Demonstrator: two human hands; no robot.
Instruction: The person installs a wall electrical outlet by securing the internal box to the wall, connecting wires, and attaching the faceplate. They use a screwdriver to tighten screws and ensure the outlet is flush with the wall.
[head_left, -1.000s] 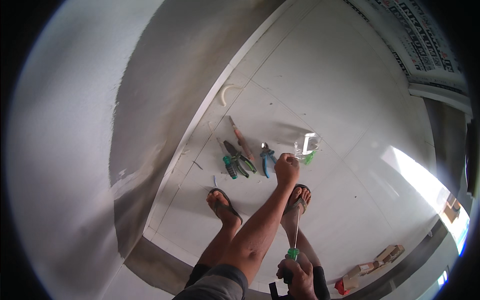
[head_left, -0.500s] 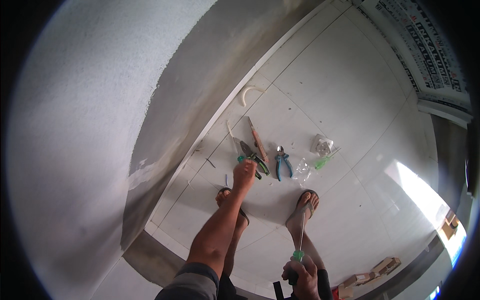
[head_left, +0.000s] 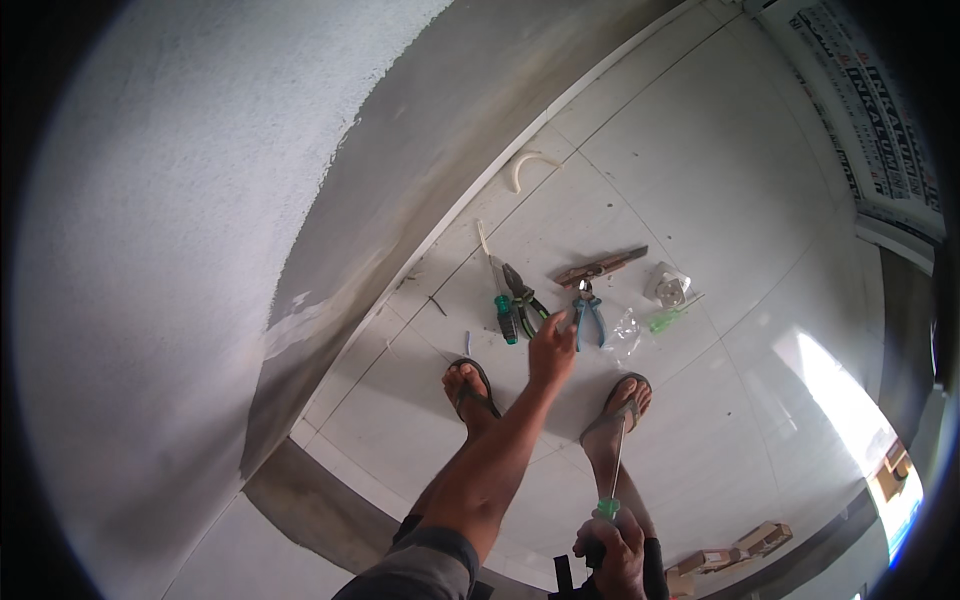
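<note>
My left hand (head_left: pixel 552 352) is above the floor near the blue-handled cutters (head_left: pixel 590 320), fingers loosely bent and apart, with nothing visible in them. My right hand (head_left: pixel 618 555) is closed on a green-handled screwdriver (head_left: pixel 606 508), its long shaft pointing up the picture. On the tiles lie green-and-black pliers (head_left: pixel 523 296), a teal-and-black screwdriver (head_left: pixel 505 318) and a worn reddish-handled blade tool (head_left: pixel 585 272) lying crosswise. To their right are a white square fitting (head_left: pixel 666 285), a small green tool (head_left: pixel 662 320) and a crumpled clear bag (head_left: pixel 624 340).
My sandaled feet (head_left: pixel 625 398) stand on the tiled floor (head_left: pixel 720 180). A grey-and-white wall (head_left: pixel 160 250) runs along the left, with a curved cream piece (head_left: pixel 520 170) beside its base. Cardboard boxes (head_left: pixel 760 540) lie at lower right; a film-covered frame (head_left: pixel 865 110) is at upper right.
The reddish blade tool has turned from upright in the picture to crosswise. My left hand moved left, then back right toward the blue cutters. The white fitting and clear bag now appear separate.
</note>
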